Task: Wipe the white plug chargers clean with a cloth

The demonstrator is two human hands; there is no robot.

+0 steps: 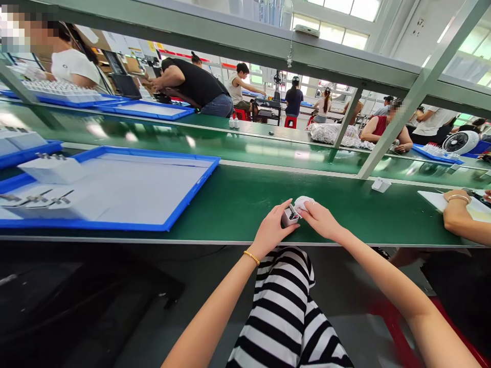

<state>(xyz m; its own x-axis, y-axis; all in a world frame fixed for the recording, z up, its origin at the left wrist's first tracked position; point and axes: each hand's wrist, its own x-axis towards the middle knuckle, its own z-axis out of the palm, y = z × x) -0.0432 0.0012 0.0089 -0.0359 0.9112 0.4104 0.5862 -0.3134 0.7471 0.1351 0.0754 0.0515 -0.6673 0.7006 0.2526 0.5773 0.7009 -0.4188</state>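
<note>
Well, small block pinched between both hands

My left hand [271, 229] closes around the block [288, 219] from the near side, and my right hand [319, 220] presses a white cloth [304, 203] onto its top, fingers bent, both grips shut. A dark metal piece [293, 211] slants up toward my right; the block's long axis is hard to tell. It sits at the green bench's [238, 214] front edge, a blue tray [115, 225] well left, a white box [381, 184] ahead right, a co-worker's arm [456, 214] farther right.
</note>
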